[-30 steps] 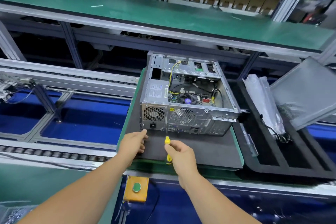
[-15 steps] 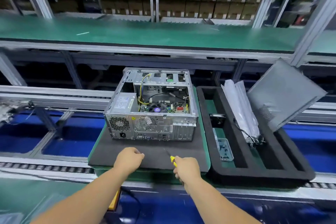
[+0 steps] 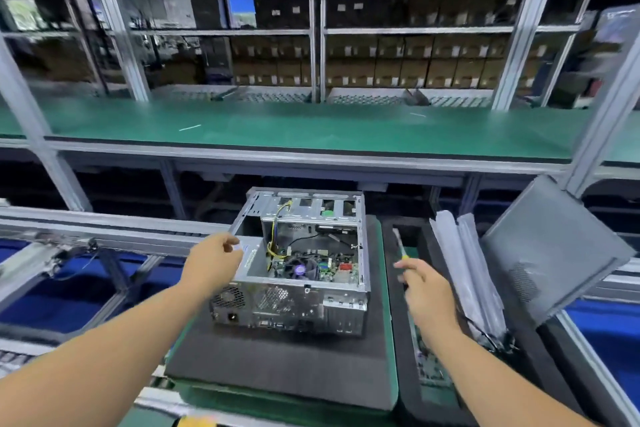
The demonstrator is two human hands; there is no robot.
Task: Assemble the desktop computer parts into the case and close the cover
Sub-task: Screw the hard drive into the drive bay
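Both hands have lifted from the near edge of the dark mat [image 3: 277, 371] since the earlier frames. Left hand [image 3: 213, 262] now reaches over the left top edge of the computer case [image 3: 294, 288], by the power supply [image 3: 251, 255]; its fingers are curled, and whether they grip the case edge cannot be told. Right hand [image 3: 424, 288] has swung out to the right of the case and is curled round a yellow-handled screwdriver [image 3: 400, 248], blade pointing up and away.

Computer case: stands on the mat on the green surface [image 3: 388, 288], cover off, open side up. Inside show the power supply at left, yellow and black cables [image 3: 277, 229], a fan [image 3: 300, 269] and the circuit board [image 3: 332, 269].

Black foam tray [image 3: 403, 350]: just right of the mat; it holds clear plastic bags [image 3: 464, 260], while the grey side cover [image 3: 550, 250] leans tilted at its far right.
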